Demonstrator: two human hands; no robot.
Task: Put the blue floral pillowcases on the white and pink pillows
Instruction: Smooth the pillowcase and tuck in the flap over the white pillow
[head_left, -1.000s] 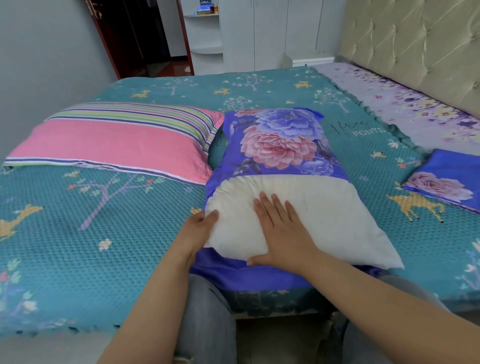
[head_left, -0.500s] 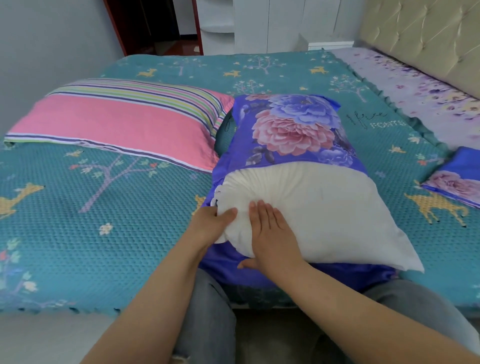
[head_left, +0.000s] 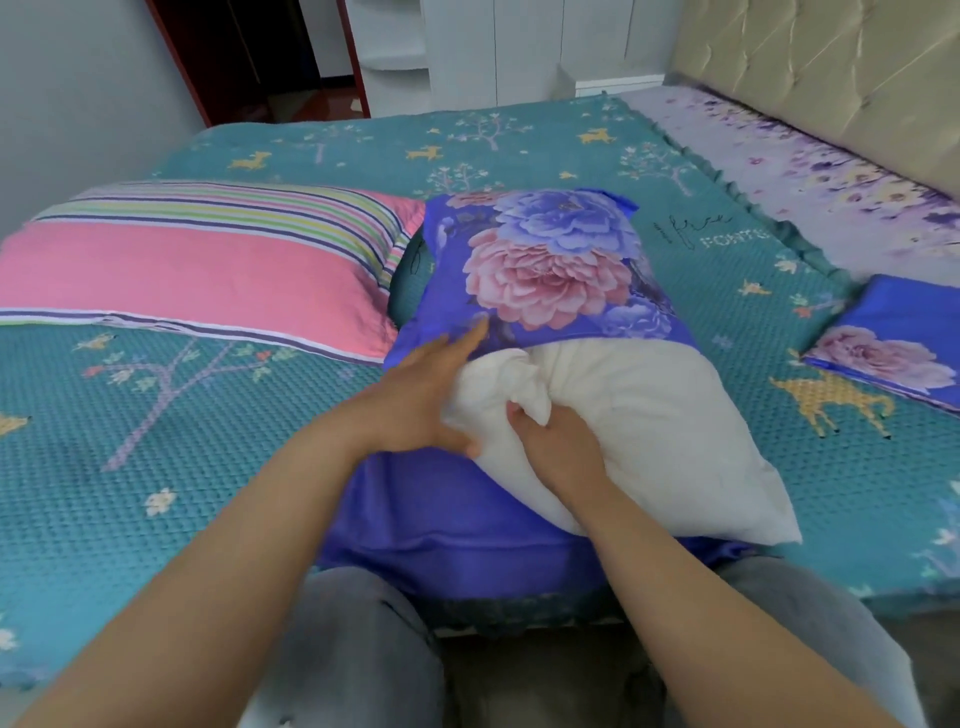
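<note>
Two pillows are lying on the teal bedspread (head_left: 171, 447), and only one is being worked on. At far left, the pink pillow (head_left: 197, 280) is sitting bare, well clear of the hands and seemingly waiting its turn. Moving right, the left hand (head_left: 415, 400) is resting against the near left corner of the white pillow (head_left: 639, 431), fingers (head_left: 467, 338) mostly extended toward the mouth of the blue floral pillowcase (head_left: 540, 265), thumb tucked under the corner, apparently steadying it. Beside it, the right hand (head_left: 558, 449) is grasping a bunched fold of the white pillow, fingers clenched into the stuffing, probably to compress the corner so it slides into the case. The pillow's far half is already sitting inside the case, while the near half is lying exposed on the case's lower flap at the bed's edge. Further right, a second pillowcase (head_left: 893, 348) is lying folded on the spread, with a lilac floral sheet (head_left: 810, 171) and a padded headboard (head_left: 831, 67) behind. Nothing is blocking the hands; the bulky loose corner looks like the only obstacle.
</note>
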